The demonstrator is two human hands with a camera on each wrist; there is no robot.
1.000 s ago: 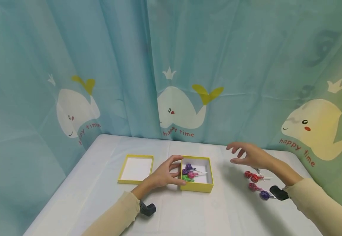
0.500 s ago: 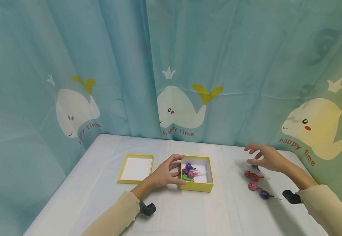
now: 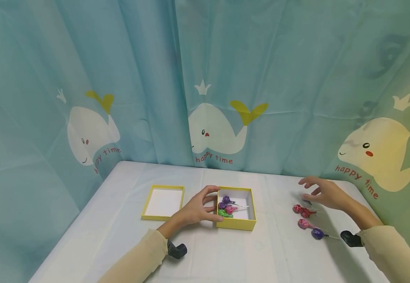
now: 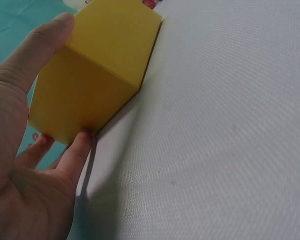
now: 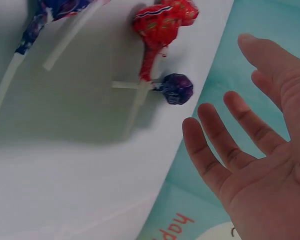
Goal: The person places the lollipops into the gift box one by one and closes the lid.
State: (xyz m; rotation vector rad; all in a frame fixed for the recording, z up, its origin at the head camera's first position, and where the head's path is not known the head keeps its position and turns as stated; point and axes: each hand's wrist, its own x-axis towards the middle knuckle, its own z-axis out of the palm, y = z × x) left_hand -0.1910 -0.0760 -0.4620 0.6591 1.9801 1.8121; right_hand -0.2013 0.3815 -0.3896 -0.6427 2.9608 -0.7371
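In the head view my left hand (image 3: pixel 198 206) holds the left side of an open yellow box (image 3: pixel 238 224), with the thumb at its front corner and a finger at the back one. In the left wrist view the fingertips touch the yellow wall. Inside the box lie several lollipops, among them a green lollipop (image 3: pixel 223 213) and a pink lollipop (image 3: pixel 230 209). My right hand (image 3: pixel 327 193), fingers loosely bent and holding nothing, hovers over a dark purple lollipop (image 5: pixel 177 89). Nearby lie red lollipops (image 3: pixel 307 212), a pink lollipop (image 3: pixel 303 223) and a blue-purple lollipop (image 3: pixel 317 234).
The shallow yellow-rimmed lid (image 3: pixel 163 201) lies inside up, left of the box. A white cloth covers the table (image 3: pixel 226 255). Behind the table hangs a blue-green curtain (image 3: pixel 148 129) printed with whales.
My right hand has moved right and slightly lower, from beside the loose lollipops to above the farthest one. The left hand and the box have stayed put.
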